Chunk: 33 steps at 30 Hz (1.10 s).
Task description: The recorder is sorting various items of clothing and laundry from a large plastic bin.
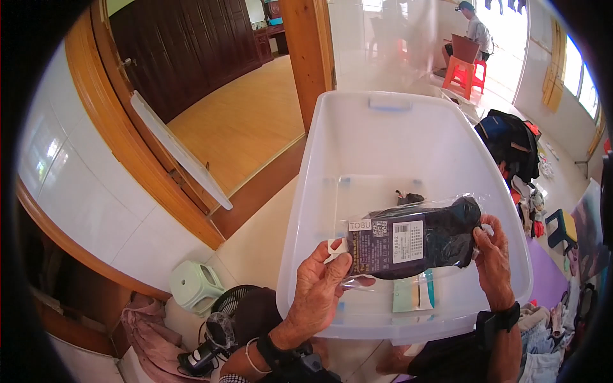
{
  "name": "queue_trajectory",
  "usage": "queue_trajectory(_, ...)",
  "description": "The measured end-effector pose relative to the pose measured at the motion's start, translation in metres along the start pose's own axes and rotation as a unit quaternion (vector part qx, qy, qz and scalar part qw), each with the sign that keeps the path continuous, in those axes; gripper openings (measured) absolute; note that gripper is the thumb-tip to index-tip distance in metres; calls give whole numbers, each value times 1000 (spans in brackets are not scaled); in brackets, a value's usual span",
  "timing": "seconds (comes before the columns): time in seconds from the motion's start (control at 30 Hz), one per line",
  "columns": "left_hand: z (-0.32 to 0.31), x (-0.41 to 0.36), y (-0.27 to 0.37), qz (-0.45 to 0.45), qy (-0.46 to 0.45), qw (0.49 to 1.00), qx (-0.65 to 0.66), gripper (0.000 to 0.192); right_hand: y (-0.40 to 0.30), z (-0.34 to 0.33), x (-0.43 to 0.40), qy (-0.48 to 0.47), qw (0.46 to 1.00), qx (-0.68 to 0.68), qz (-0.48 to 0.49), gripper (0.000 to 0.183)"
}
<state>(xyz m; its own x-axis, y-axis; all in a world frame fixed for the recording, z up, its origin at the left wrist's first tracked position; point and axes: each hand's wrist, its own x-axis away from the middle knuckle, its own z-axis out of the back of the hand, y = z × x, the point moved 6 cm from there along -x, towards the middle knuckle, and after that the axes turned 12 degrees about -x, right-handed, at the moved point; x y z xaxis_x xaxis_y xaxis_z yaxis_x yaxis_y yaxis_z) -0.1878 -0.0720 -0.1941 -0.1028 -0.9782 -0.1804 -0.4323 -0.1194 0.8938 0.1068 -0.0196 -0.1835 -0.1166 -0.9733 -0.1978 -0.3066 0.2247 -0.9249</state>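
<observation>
A clear plastic packet of black fabric goods [448,234], with a printed cardboard label at its left part, is stretched out level above a large translucent plastic storage tub [402,129]. My left hand [318,287] pinches the label end between thumb and fingers. At the other end, my right hand [493,261] grips the edge of the wrapping. Under the packet, a pale green and teal packet [413,293] lies in the near part of the tub. A small dark item [409,197] shows just beyond it, partly hidden.
A pale green plastic stool [195,286] and a black fan [234,299] stand left of the tub. A black bag [512,143] and piled clothes [539,330] lie on the right. A white lid-like panel [179,148] leans by the doorway. A person [476,33] sits far off.
</observation>
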Motion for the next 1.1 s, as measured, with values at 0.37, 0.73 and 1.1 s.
queue_trajectory(0.37, 15, -4, -10, 54, 69, 994, 60, 23, -2, -3, 1, -19, 999, -2, -29, 25)
queue_trajectory(0.73, 32, -9, -18, 100, 104, 988, 61, 29, -7, -17, 3, -146, 971, -166, -86, 45)
queue_trajectory(1.1, 46, -12, -25, 154, 108, 980, 66, 29, -4, -8, 6, -145, 972, -140, -120, 45)
